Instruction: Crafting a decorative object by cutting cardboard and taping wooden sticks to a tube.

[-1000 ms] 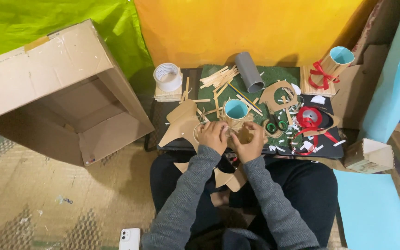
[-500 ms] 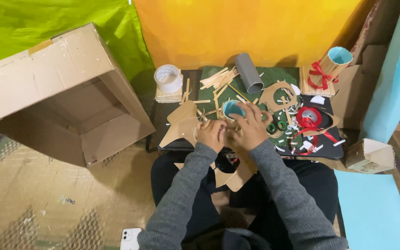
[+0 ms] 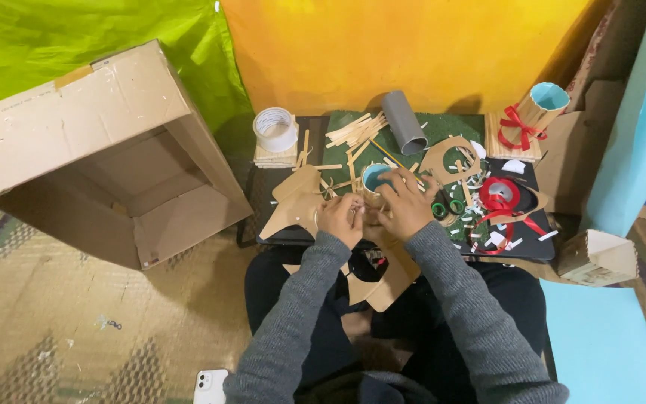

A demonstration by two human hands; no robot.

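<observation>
My left hand (image 3: 340, 218) and my right hand (image 3: 406, 206) meet over the near edge of a low black work board (image 3: 521, 243). Both close around a small stick-covered cup with a teal inside (image 3: 374, 178); my right fingers wrap its rim and side, my left pinches a thin wooden stick against its lower wall. Loose wooden sticks (image 3: 354, 132) lie just beyond, on a green mat (image 3: 443, 127). Cardboard cutouts (image 3: 297, 203) sit left of my left hand. A cardboard piece (image 3: 383, 280) rests on my lap.
A big open cardboard box (image 3: 106, 161) lies on its side at left. On the board: a tape roll (image 3: 274, 129), grey tube (image 3: 403, 121), red ribbon spool (image 3: 499, 194), green-handled scissors (image 3: 446, 207), a finished cup with red bow (image 3: 532, 112). A white phone (image 3: 211, 385) lies on the woven mat.
My hands moved forward from my lap onto the board and closed around the teal-lined cup. The view shifted slightly.
</observation>
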